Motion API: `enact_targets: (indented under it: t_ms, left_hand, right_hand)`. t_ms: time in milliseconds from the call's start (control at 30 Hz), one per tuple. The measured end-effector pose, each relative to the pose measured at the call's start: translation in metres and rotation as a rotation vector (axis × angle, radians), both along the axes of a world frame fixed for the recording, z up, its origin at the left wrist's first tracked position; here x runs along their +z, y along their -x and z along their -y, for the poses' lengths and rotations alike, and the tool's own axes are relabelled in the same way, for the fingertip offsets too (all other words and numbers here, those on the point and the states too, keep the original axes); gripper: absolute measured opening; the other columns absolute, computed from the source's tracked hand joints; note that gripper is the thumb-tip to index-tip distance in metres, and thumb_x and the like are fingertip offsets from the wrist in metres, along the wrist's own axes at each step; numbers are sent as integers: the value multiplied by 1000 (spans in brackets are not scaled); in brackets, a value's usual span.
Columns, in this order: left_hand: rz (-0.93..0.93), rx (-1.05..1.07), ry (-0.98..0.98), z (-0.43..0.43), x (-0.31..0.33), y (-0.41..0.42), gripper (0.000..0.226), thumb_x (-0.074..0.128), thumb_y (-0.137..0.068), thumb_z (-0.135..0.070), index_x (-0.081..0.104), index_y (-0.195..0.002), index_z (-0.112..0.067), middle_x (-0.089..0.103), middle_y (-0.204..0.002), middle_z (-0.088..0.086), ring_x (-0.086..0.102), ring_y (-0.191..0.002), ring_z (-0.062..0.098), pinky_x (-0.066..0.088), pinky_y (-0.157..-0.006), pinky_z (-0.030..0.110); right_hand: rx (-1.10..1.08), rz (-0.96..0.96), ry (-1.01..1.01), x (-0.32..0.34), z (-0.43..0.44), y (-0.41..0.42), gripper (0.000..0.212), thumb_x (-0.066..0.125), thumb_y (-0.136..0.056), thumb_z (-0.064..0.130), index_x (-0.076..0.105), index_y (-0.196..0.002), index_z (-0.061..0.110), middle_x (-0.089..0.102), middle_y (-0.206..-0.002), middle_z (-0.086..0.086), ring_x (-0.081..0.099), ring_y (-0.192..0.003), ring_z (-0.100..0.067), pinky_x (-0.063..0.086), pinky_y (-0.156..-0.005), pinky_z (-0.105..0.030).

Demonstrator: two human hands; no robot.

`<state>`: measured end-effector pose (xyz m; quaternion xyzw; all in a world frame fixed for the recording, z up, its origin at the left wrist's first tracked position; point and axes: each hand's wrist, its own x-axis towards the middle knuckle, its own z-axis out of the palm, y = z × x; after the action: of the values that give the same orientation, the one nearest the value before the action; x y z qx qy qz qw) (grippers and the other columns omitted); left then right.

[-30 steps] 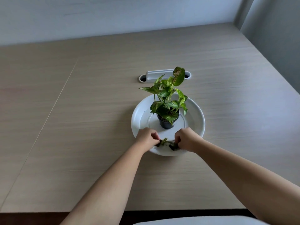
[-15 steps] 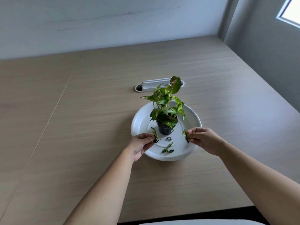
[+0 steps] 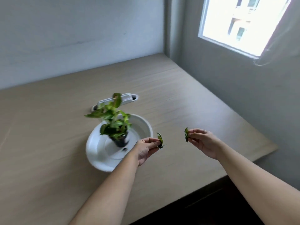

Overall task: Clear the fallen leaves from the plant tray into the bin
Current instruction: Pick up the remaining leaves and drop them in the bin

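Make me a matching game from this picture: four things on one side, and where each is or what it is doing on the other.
Things:
1. potted plant
2. left hand
3. right hand
4. window

Places or states:
a. pinches a second leaf over bare table
b. bright, at the upper right
c. stands in the white tray
d. pinches a leaf just beside that tray

Pairs: 1-c, 2-d, 3-a, 4-b.
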<state>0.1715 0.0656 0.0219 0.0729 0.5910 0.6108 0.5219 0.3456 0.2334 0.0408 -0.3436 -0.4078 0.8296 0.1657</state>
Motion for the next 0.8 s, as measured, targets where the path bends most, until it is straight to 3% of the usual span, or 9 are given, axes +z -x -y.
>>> enact_targets:
  t_ms: [200,333,467,633,800]
  left_hand:
    - [-32,-348,-56,-126,23,-156,15,62,-82,5,65,-75,-8,73,-61,-1,70,-61,6,56,-60,14]
    - [-24,-580,-84,-203,32,-283,14,62,-83,4,65,-78,-8,72,-69,0,70,-67,6,56,-64,14]
    - [-41,-728,-62,-254,25,-392,14,61,-84,4,63,-78,-8,72,-63,-4,69,-62,2,54,-56,11]
    - [-21,-869,58,-285,-14,-478,14,64,-82,4,64,-76,-8,71,-65,-2,68,-62,2,54,-56,12]
    - [-48,-999,244,-291,-90,-518,18,65,-81,4,64,-71,-11,68,-63,-5,65,-62,0,53,-55,11]
  right_hand:
    - [-344,-55,-2,19,-69,-196,33,46,-86,-14,67,-67,2,71,-59,-6,68,-52,-12,57,-53,-17]
    - [-584,-47,-14,25,-94,-351,24,45,-87,-14,61,-74,0,70,-55,-4,67,-49,-10,57,-51,-16]
    - [-798,11,17,16,-94,-467,20,48,-86,-14,58,-76,-1,69,-53,-4,67,-48,-9,56,-50,-16]
    - [-1000,94,121,-25,-72,-557,20,49,-85,-15,58,-74,-1,69,-51,-4,66,-47,-10,56,-49,-16]
    - [-1133,236,262,-106,-41,-590,20,49,-84,-16,59,-74,-1,69,-52,-3,67,-50,-7,55,-49,-14]
